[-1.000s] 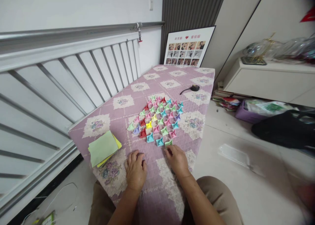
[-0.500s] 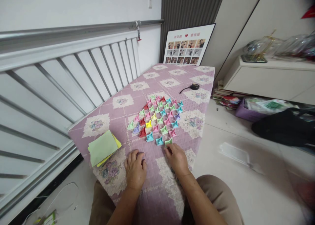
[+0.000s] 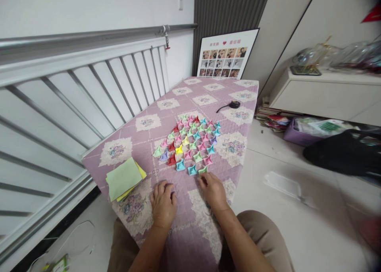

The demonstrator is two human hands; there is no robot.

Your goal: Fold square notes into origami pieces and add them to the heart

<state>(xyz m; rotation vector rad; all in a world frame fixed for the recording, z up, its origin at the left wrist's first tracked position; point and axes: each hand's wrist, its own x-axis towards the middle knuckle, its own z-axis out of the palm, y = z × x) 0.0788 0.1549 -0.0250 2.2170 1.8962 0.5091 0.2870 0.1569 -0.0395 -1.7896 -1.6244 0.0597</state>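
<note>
Several small folded paper pieces (image 3: 193, 145) in pink, red, green, blue, yellow and purple stand in rows on the floral tablecloth (image 3: 184, 184). At the near end of them, my right hand (image 3: 212, 190) has its fingertips pinched at a light green folded paper piece (image 3: 203, 170), partly covering it. A blue folded paper piece (image 3: 192, 170) is just left of those fingers. My left hand (image 3: 163, 202) rests palm down on the cloth with its fingers stretched and nothing in it. Left of it lies a stack of green and yellow paper sheets (image 3: 124, 179).
A black object with a tail, like a tape measure (image 3: 234, 105), lies toward the far right of the table. A white radiator (image 3: 89, 101) borders the left side. A framed photo board (image 3: 228, 51) leans behind. A white cabinet (image 3: 327, 95) and black bag (image 3: 339, 149) are at right.
</note>
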